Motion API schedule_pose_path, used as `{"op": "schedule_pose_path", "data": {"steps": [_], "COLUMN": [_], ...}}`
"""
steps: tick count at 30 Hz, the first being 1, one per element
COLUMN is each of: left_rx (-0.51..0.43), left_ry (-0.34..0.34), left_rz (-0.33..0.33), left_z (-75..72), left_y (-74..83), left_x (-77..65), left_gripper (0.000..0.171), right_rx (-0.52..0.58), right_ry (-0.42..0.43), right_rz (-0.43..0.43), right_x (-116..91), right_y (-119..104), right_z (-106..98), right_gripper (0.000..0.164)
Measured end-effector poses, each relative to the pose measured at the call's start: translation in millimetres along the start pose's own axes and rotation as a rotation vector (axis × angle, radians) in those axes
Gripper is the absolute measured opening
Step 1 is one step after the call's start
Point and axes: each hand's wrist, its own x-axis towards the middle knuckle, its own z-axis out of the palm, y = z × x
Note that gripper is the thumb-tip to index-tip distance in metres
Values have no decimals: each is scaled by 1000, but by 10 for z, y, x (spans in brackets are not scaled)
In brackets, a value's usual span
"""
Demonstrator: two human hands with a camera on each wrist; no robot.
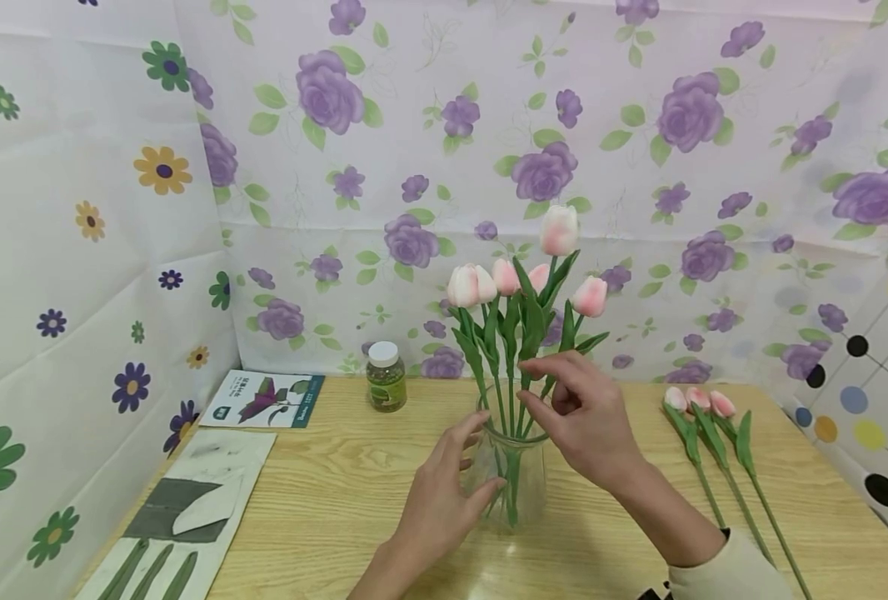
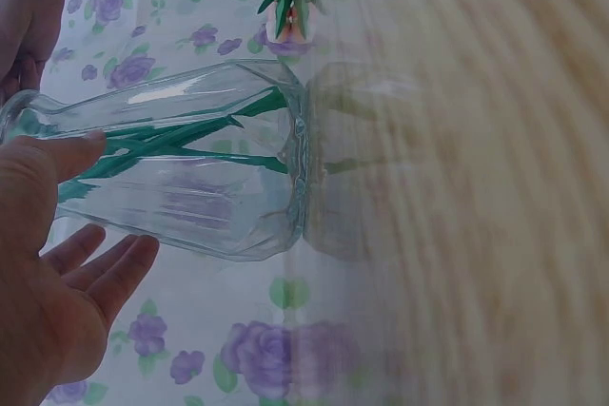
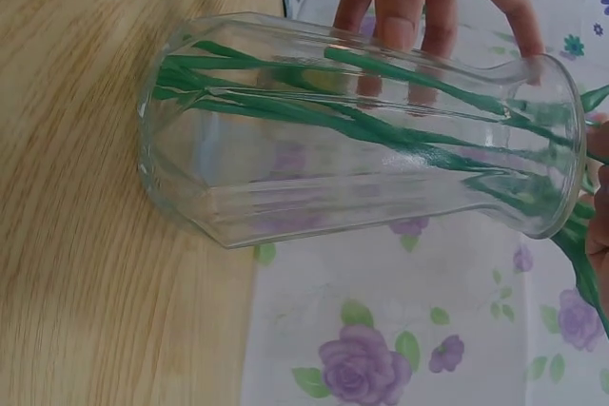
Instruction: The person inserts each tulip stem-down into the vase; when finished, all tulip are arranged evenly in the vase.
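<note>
A clear glass vase (image 1: pixel 532 493) stands upright on the table with several pale pink tulips (image 1: pixel 560 231) in it. Their green stems (image 3: pixel 362 130) show through the glass in both wrist views. My left hand (image 1: pixel 438 492) lightly holds the vase's left side, thumb (image 2: pixel 76 154) in front and other fingers behind. Above the rim, my right hand (image 1: pixel 590 412) is at the stems and leaves. Its thumb and index fingertips stay apart, while the other fingers curl inward. Whether it touches a stem is unclear.
Three more tulips (image 1: pixel 699 404) lie on the table at right. A white-capped jar (image 1: pixel 386 379) and a printed card (image 1: pixel 262 400) stand or lie at the back left. A sheet with a grey-green picture (image 1: pixel 182 508) lies in front of the card. Flowered cloth (image 1: pixel 414 150) hangs behind.
</note>
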Motion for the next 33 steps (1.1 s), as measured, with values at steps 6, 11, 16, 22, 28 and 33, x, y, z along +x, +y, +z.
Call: {"op": "schedule_pose_path", "data": {"steps": [6,11,16,22,28,33], "left_rx": [3,-1,-3,4,5,4], "left_ry": [6,-4,-4,1,-6,-3], "left_rz": [0,-11,-11,-8,-15,-17], "left_z": [2,-4,-5,-6,-4,-5], "left_y": [-3,8,12,9,8,12], "left_x": [-1,-1,2,-3,-9,-5], "left_gripper": [91,90,90,90,91,90], "right_rx": [-23,-36,-70,-112,-126,-140], "right_ry": [-65,-108,-144,-176,-211,-272], "right_rz": [21,36,69,107,121,128], "right_x": [-17,-24,-18,-12,-8,-1], "right_y": [-1,-13,-42,-65,-84,-96], "right_z": [35,62,71,75,66,50], "right_gripper": [39,37,33,30,27,24]}}
